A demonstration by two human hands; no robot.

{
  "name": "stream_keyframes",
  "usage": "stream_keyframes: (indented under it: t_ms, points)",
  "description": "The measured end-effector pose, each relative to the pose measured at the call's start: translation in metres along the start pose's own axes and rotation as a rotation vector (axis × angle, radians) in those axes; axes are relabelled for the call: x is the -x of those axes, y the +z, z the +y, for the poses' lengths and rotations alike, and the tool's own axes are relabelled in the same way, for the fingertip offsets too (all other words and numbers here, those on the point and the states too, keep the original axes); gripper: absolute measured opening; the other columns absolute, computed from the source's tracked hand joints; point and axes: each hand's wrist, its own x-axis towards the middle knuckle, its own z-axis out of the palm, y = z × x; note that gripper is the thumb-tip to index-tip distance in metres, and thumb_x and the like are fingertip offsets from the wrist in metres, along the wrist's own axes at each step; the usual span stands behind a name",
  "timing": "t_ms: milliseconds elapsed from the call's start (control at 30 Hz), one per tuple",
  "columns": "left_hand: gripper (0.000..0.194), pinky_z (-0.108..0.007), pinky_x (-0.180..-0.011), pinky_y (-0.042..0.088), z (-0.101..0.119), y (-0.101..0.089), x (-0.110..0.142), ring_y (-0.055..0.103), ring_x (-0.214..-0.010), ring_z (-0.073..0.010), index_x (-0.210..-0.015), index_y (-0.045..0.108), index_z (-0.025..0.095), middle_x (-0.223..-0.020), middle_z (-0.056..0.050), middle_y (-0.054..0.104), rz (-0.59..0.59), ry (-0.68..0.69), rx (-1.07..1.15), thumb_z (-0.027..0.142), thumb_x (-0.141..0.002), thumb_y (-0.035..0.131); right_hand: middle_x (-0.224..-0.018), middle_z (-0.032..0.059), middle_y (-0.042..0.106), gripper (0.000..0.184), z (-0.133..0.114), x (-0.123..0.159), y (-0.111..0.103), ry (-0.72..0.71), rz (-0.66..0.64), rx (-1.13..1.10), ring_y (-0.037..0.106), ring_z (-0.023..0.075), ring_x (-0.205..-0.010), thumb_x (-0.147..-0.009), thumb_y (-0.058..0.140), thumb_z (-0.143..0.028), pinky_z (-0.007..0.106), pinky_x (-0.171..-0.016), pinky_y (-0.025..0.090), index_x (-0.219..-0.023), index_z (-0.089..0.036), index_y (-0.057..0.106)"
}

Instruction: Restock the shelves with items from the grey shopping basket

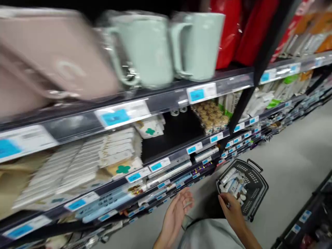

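Note:
My left hand (177,212) hangs low in front of the bottom shelves, palm turned inward, fingers loosely spread and holding nothing. My right hand (232,209) reaches toward a black mesh basket (255,186) on the floor, its fingers curled at the basket's near rim beside several white tubes (232,181) lying inside. Whether those fingers grip a tube or the rim is blurred. A grey garment (211,233) on my body shows between both arms.
A long store shelf unit runs from the left to the far right, with blue price labels (115,117) on every edge. Pale green jugs (197,45) and pink boxes (49,52) stand on top, flat white packets (77,166) and small jars (212,119) below. Grey floor stretches right; another rack (308,218) stands at bottom right.

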Motion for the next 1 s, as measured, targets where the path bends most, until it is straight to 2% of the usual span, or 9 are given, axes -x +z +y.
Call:
stream_keyframes:
  t_ms: [133,300,433,533,633,733,833,933,1000]
  points:
    - [0.047,-0.036,-0.087,0.050,-0.037,0.050,-0.040,0.064,-0.094,-0.0221,-0.112,0.071,0.016,-0.103,-0.010,0.068,0.018,-0.124,-0.116,0.050,-0.080,0.077,-0.076,0.0047,0.071,0.027,0.026,-0.001,-0.046,0.110,0.081,-0.041,0.067,0.0224,-0.068,-0.097,0.056,-0.044,0.034,-0.063,0.055,-0.083,-0.024,0.069]
    - [0.047,-0.034,-0.084,0.051,-0.106,0.100,-0.105,0.065,-0.090,-0.0205,-0.112,0.068,0.015,-0.102,-0.008,0.067,0.103,-0.252,-0.390,0.049,-0.079,0.075,-0.077,0.0053,0.071,0.029,0.083,0.002,-0.115,0.322,0.196,-0.068,0.064,0.0206,-0.068,-0.095,0.058,-0.046,0.033,-0.066,0.052,-0.083,-0.022,0.070]
    - [0.047,-0.031,-0.079,0.049,-0.167,0.117,-0.153,0.065,-0.084,-0.0178,-0.108,0.067,0.016,-0.098,-0.007,0.067,0.137,-0.307,-0.599,0.046,-0.074,0.079,-0.078,0.0064,0.071,0.037,0.128,0.016,-0.157,0.573,0.315,-0.118,0.064,0.0219,-0.069,-0.089,0.061,-0.056,0.033,-0.066,0.053,-0.082,-0.021,0.070]
    - [0.042,-0.029,-0.073,0.048,-0.210,0.115,-0.186,0.064,-0.077,-0.0159,-0.103,0.067,0.015,-0.092,-0.005,0.066,0.133,-0.381,-0.763,0.043,-0.075,0.080,-0.075,0.0076,0.071,0.045,0.150,0.032,-0.173,0.714,0.394,-0.126,0.065,0.0229,-0.068,-0.087,0.060,-0.063,0.034,-0.064,0.053,-0.081,-0.020,0.070]
    - [0.030,-0.028,-0.067,0.049,-0.253,0.102,-0.221,0.062,-0.070,-0.0130,-0.099,0.065,0.014,-0.087,-0.003,0.065,0.129,-0.489,-0.966,0.039,-0.086,0.074,-0.072,0.0085,0.071,0.052,0.160,0.052,-0.173,0.832,0.445,-0.121,0.064,0.0228,-0.064,-0.085,0.058,-0.069,0.034,-0.061,0.053,-0.079,-0.018,0.070]
    - [0.021,-0.029,-0.068,0.053,-0.299,0.082,-0.267,0.061,-0.070,-0.0124,-0.096,0.064,0.013,-0.085,-0.001,0.064,0.102,-0.589,-1.206,0.034,-0.095,0.066,-0.074,0.0092,0.071,0.056,0.166,0.083,-0.160,1.010,0.445,-0.117,0.065,0.0230,-0.068,-0.083,0.058,-0.072,0.033,-0.065,0.054,-0.079,-0.017,0.071]
    - [0.020,-0.034,-0.078,0.057,-0.348,0.057,-0.327,0.065,-0.083,-0.0157,-0.098,0.065,0.013,-0.093,-0.004,0.067,0.040,-0.607,-1.453,0.032,-0.096,0.065,-0.081,0.0106,0.074,0.061,0.174,0.125,-0.136,1.231,0.466,-0.146,0.068,0.0247,-0.076,-0.077,0.061,-0.076,0.033,-0.072,0.056,-0.082,-0.017,0.073]
    - [0.022,-0.042,-0.091,0.055,-0.397,0.029,-0.390,0.065,-0.102,-0.0209,-0.107,0.066,0.013,-0.110,-0.007,0.067,-0.011,-0.556,-1.682,0.032,-0.095,0.066,-0.083,0.0117,0.075,0.068,0.181,0.168,-0.103,1.444,0.556,-0.165,0.071,0.0269,-0.078,-0.066,0.066,-0.083,0.032,-0.073,0.058,-0.081,-0.017,0.075]
    - [0.026,-0.046,-0.098,0.052,-0.426,0.009,-0.425,0.062,-0.113,-0.0242,-0.114,0.065,0.014,-0.122,-0.009,0.064,-0.019,-0.508,-1.823,0.032,-0.094,0.066,-0.080,0.0103,0.075,0.069,0.182,0.188,-0.080,1.540,0.593,-0.172,0.071,0.0260,-0.077,-0.065,0.067,-0.084,0.030,-0.071,0.058,-0.080,-0.017,0.075]
